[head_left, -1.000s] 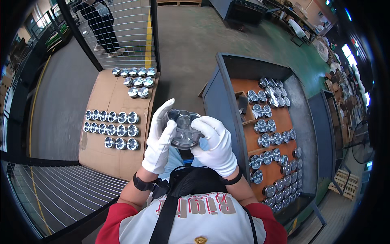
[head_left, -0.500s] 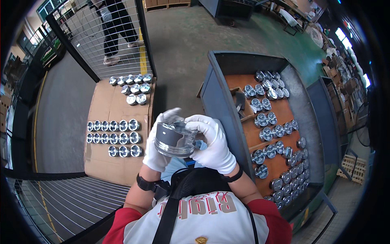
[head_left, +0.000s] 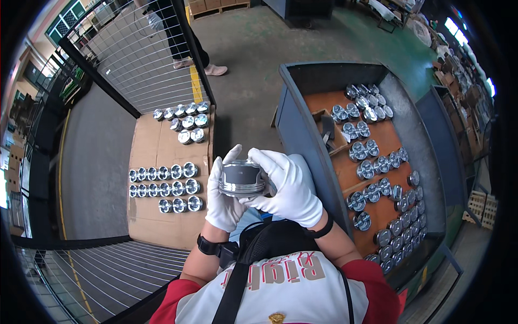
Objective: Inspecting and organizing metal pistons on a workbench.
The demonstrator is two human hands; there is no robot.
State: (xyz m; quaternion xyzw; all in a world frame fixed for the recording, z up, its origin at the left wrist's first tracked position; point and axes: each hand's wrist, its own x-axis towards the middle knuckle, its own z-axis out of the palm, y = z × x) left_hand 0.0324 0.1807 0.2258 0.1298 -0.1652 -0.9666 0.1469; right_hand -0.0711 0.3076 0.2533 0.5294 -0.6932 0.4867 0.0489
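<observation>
With your left hand point(head_left: 220, 202) and right hand point(head_left: 290, 189) pinching the piston point(head_left: 243, 180) between them, support its grooved lower end point(head_left: 240, 190) and leave the dark skirt panel point(head_left: 242, 173) uncovered.

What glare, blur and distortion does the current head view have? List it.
Head view: the fisheye lens bows the right side of the grey bin, and the corners fall to black; head view, upper right: bright patches wash out to white; head view, centre: the held piston is sharp enough to show its ring grooves; head view, far right: the clutter looks soft.
</observation>
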